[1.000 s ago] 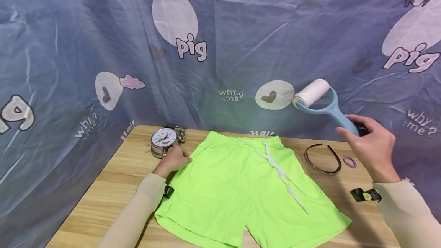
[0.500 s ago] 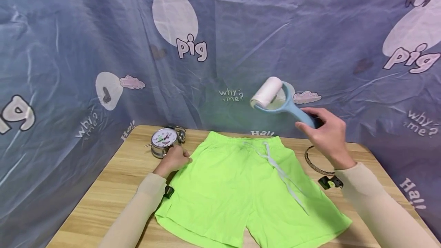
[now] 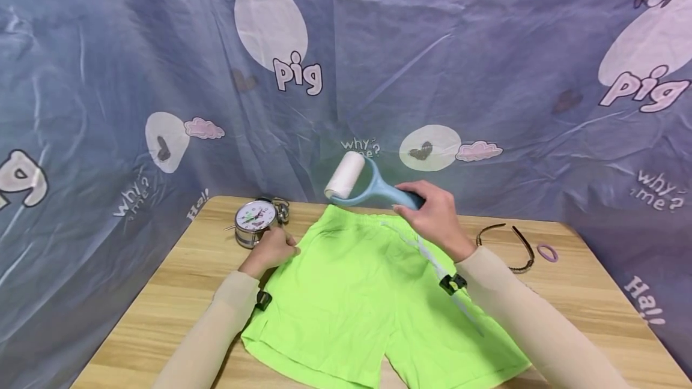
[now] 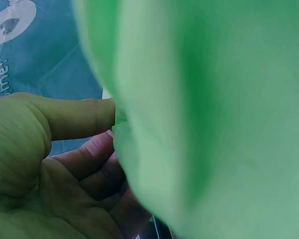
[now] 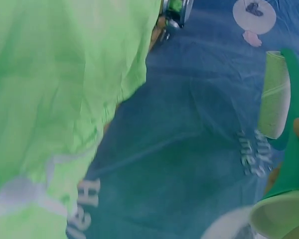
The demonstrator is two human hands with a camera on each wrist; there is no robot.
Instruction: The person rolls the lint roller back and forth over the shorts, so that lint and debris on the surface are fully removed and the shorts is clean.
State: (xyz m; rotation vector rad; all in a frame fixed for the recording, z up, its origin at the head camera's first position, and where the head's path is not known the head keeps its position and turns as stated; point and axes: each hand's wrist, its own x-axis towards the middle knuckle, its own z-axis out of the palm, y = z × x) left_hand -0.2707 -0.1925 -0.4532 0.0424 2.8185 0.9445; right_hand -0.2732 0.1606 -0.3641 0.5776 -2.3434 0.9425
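Note:
Neon-green shorts point(image 3: 346, 293) with white drawstrings lie spread on the wooden table. At their left side edge my left hand point(image 3: 272, 251) pinches the fabric; the left wrist view shows thumb point(image 4: 82, 118) and fingers meeting on the green cloth point(image 4: 214, 124). My right hand point(image 3: 432, 215) grips the handle of a lint roller with a light-blue frame point(image 3: 378, 189) and a white roll point(image 3: 346, 174). The roll hangs above the waistband's left end, apart from the cloth. In the right wrist view the lint roller point(image 5: 289, 164) is partly cut off at the edge.
A round silver alarm clock point(image 3: 255, 221) stands just beyond my left hand. To the right lie a dark headband point(image 3: 521, 269), partly covered by my right sleeve, and a purple hair tie point(image 3: 548, 253). Behind the table point(image 3: 584, 305) hangs a blue printed curtain point(image 3: 378, 77).
My right hand has carried the lint roller leftward and lower, from the table's right side to over the shorts' waistband. My left hand stays on the shorts' left edge.

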